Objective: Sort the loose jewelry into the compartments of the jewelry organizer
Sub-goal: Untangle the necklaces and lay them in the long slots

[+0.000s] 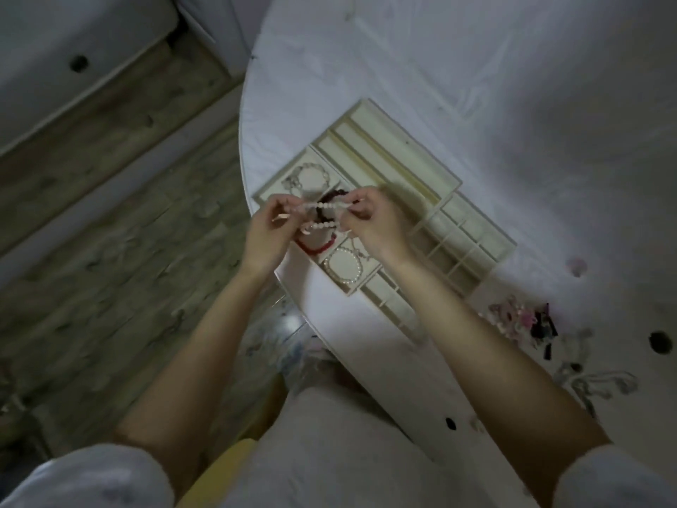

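Observation:
A cream jewelry organizer (452, 185) with long and small compartments lies on the white round table (513, 86) near its left edge. My left hand (269, 229) and my right hand (370, 220) each pinch one side of a pale beaded bracelet (324, 206), stretched between them above the organizer. Below it, a dark red bracelet (331, 195) and a red one (318, 247) lie in one compartment. A silver chain bracelet (306, 176) fills the far-left compartment, and a pearl bracelet (343, 267) lies in the near one.
Loose jewelry lies on the table to the right: a pink and black heap (524, 320), a pale tangle (593, 383) and a small pink piece (576, 266). Wooden floor (110, 232) lies left of the table edge. My lap is below.

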`<action>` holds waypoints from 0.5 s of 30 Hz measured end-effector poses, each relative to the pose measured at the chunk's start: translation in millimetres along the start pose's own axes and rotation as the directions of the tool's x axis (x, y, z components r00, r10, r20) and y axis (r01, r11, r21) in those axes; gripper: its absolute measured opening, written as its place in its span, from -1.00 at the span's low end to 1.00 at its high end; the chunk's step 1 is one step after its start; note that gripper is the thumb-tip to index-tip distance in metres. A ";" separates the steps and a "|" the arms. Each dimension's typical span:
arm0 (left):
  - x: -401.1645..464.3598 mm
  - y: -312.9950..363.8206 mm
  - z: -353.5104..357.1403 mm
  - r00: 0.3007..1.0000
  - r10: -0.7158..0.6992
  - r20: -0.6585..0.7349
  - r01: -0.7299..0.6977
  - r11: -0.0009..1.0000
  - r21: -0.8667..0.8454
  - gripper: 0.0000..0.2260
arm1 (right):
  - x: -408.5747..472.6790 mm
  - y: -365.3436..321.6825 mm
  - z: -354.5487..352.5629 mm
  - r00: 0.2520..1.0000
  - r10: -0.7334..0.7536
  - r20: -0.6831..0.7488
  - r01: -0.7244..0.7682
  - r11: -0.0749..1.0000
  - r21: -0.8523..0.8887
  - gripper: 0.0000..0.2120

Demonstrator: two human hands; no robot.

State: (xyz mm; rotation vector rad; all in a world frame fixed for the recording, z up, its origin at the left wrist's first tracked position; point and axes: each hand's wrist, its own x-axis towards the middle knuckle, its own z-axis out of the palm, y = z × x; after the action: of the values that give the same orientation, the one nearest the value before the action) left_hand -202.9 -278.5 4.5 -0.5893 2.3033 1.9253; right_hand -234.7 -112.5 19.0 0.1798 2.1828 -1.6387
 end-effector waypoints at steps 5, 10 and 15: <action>47.2 -5.5 -32.9 0.992 0.126 0.007 -0.123 0.946 0.300 -0.90 | 40.2 -11.1 46.9 1.000 0.010 0.029 -0.007 0.995 -0.099 -0.83; 64.2 -4.9 -49.7 0.964 0.234 0.122 -0.262 0.793 0.549 -0.75 | 51.2 -8.0 71.6 0.998 0.032 0.047 -0.021 0.975 -0.223 -0.84; 64.6 -12.7 -68.9 0.880 0.351 0.321 -0.471 0.542 0.696 -0.76 | 50.0 -5.9 65.9 0.984 -0.167 0.067 0.176 0.824 -0.538 -0.90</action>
State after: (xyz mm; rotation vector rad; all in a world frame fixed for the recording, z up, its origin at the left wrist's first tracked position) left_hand -245.7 -361.9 -12.8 0.2180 2.9820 0.8053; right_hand -266.4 -183.3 -10.4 -0.2014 2.6113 -1.0209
